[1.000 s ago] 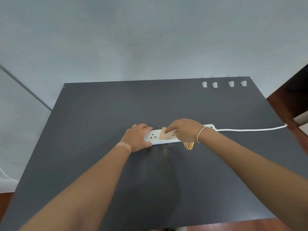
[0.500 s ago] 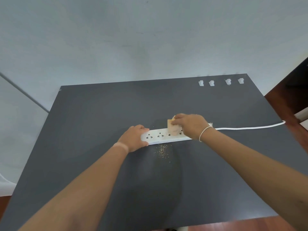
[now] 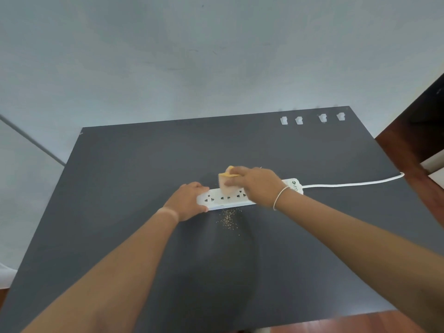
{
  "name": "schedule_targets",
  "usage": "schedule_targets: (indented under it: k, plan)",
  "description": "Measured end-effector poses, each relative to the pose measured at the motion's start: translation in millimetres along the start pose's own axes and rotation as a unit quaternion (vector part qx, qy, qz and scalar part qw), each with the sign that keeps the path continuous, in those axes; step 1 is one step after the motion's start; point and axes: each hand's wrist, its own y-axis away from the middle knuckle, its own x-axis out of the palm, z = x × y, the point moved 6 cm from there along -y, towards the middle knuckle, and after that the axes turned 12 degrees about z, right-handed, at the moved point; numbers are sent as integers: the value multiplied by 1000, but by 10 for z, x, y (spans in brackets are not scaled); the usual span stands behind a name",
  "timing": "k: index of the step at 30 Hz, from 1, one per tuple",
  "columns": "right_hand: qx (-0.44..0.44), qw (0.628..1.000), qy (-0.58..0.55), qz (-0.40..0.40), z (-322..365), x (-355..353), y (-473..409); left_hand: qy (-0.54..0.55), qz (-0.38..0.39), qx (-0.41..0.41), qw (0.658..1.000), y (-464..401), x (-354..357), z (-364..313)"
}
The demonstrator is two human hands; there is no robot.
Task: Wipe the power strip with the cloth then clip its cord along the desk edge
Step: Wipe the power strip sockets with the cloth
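1. Roughly at the middle of the dark worktop (image 3: 120, 188) lies the white strip (image 3: 224, 199), with bare surface open on every side: a wide stretch to the left, a deep stretch toward the near edge, and a band behind it up to the far edge against the wall (image 3: 192, 56).
2. Along the far edge near the right corner sit four white clips (image 3: 312, 118), in a row, well apart from the strip.
3. The right edge of the worktop meets a strip of wooden floor (image 3: 408, 164); the cord (image 3: 348, 184) runs from the strip's right end across to that edge and drops over it.
4. The strip's long axis runs left to right, tilted slightly so its right, cord end sits a little farther away; its sockets face up.
5. The left hand (image 3: 186, 203) is clamped on the strip's left end, thumb on the near side and fingers over the far side.
6. The right hand (image 3: 257, 186) presses a yellow cloth (image 3: 227, 180), pinched in its fingers, onto the strip's top, about midway along; a thin bracelet (image 3: 280, 198) circles that wrist.
7. Just in front of the strip, small pale crumbs (image 3: 228, 218) are scattered on the worktop.
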Motion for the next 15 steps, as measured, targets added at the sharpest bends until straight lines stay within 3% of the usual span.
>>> schedule_targets:
  k: [2, 7, 9, 12, 15]
  plan:
    - [-33, 999, 25, 23, 157, 149, -53, 5, 1, -2, 1000, -8, 4, 13]
    - [60, 998, 25, 0, -138, 52, -117, 26, -4, -6, 1000, -11, 27, 41]
    - [24, 999, 17, -12, -20, -14, -118, 36, -6, -7, 999, -16, 28, 56]
    - [-45, 997, 53, 33, 232, 127, -132, 44, -6, -2, 999, -31, 27, 66]
    - [20, 997, 62, 42, 14, 157, -140, 55, -7, -11, 998, -25, 48, 88]
